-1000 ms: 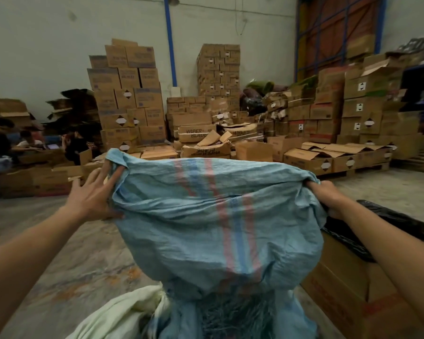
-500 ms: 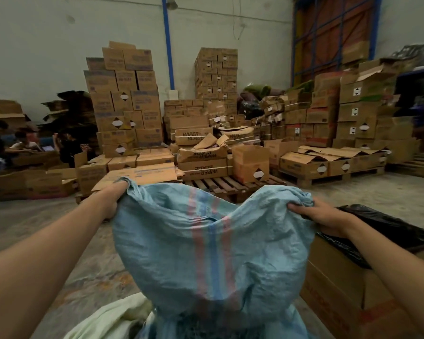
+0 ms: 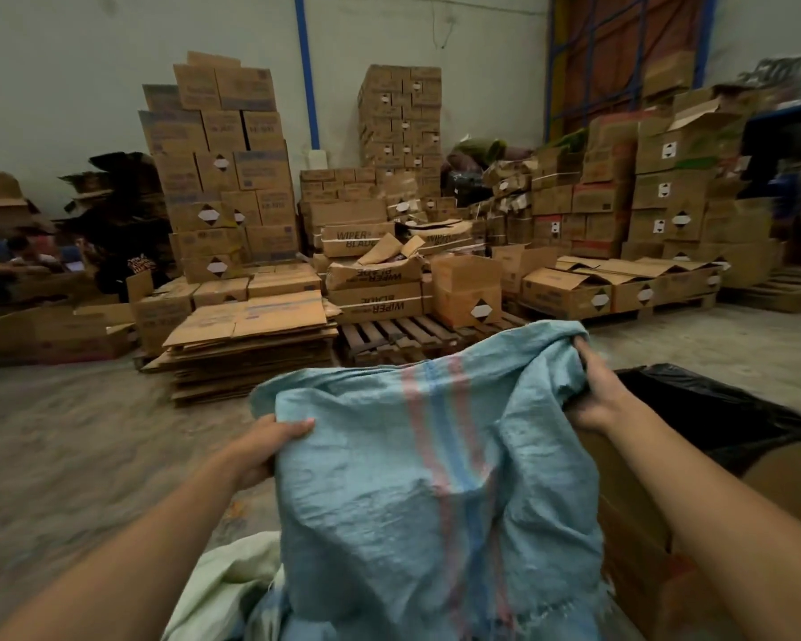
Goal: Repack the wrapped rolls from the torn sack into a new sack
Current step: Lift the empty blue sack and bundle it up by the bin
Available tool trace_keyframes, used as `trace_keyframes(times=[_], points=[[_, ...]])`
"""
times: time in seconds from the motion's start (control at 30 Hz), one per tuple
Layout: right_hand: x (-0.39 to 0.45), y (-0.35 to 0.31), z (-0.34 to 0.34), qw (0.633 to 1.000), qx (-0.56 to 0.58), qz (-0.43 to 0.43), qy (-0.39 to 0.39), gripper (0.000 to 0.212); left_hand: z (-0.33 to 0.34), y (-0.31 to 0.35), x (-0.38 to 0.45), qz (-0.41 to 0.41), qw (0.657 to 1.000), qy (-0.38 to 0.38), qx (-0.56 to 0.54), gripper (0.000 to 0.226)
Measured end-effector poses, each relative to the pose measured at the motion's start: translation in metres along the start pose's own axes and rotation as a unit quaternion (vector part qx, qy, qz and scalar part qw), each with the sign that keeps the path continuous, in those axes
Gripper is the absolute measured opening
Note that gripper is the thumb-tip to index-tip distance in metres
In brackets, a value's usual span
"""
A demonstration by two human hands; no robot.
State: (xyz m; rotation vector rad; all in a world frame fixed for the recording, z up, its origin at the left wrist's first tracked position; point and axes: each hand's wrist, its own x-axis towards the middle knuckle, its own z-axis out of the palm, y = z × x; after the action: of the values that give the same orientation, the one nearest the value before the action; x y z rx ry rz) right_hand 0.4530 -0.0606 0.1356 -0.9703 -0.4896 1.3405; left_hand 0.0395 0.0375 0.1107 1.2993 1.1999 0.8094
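While both hands are gripping blue sack at frame centre, left hand clutching one corner, right hand bunching other, rolls hidden. Step looks like emptying; next needing lift, shake.

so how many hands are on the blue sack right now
2. The left hand grips the blue sack at its left top edge; the right hand grips its right top corner.

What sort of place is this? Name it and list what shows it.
Most likely a warehouse or storeroom: tall stacks of cardboard boxes against the wall, wooden pallets on a bare concrete floor, and a pile of flattened cartons.
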Motion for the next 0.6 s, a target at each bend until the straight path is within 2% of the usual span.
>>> trace_keyframes(times=[0.03,0.1,0.2,0.23,0.3,0.33,0.37,0.4,0.43,0.47,0.53,0.6], points=[[-0.003,0.002,-0.004,0.998,-0.06,0.019,-0.001,0.082,0.008,0.005,0.003,0.004,0.999,0.046,-0.028,0.037],[-0.017,0.005,-0.012,0.981,-0.181,0.065,-0.042,0.094,0.013,0.023,0.011,-0.011,0.992,0.095,-0.085,0.034],[-0.033,0.013,-0.018,0.965,-0.208,0.089,-0.13,0.103,0.007,0.048,0.017,-0.054,0.982,0.071,-0.165,0.041],[-0.035,0.014,-0.016,0.966,-0.211,0.086,-0.125,0.097,0.004,0.053,0.019,-0.048,0.977,0.06,-0.2,0.043],[-0.031,0.012,-0.005,0.977,-0.197,0.05,-0.069,0.057,-0.003,0.063,0.014,0.04,0.953,0.036,-0.3,0.054],[-0.026,0.01,-0.002,0.987,-0.161,0.012,-0.025,0.034,-0.006,0.064,0.009,0.099,0.931,0.027,-0.351,0.06],[-0.022,0.005,0.001,0.994,-0.101,-0.037,0.005,0.026,-0.009,0.061,0.005,0.145,0.924,0.046,-0.352,0.065],[-0.019,0.001,0.002,0.996,-0.037,-0.082,0.007,0.037,-0.01,0.054,0.002,0.169,0.934,0.074,-0.306,0.07],[-0.023,-0.001,-0.001,0.994,-0.001,-0.105,-0.015,0.049,-0.011,0.044,-0.003,0.152,0.963,0.076,-0.209,0.081],[-0.03,0.002,-0.004,0.993,-0.007,-0.107,-0.039,0.057,-0.01,0.025,-0.002,0.096,0.985,0.075,-0.121,0.088],[-0.044,0.017,-0.014,0.987,-0.131,-0.021,-0.086,0.077,0.002,-0.014,-0.009,-0.012,0.998,-0.014,-0.055,0.072],[-0.04,0.037,-0.03,0.962,-0.239,0.084,-0.106,0.101,0.02,-0.041,-0.014,-0.044,0.998,-0.033,-0.044,0.045]])
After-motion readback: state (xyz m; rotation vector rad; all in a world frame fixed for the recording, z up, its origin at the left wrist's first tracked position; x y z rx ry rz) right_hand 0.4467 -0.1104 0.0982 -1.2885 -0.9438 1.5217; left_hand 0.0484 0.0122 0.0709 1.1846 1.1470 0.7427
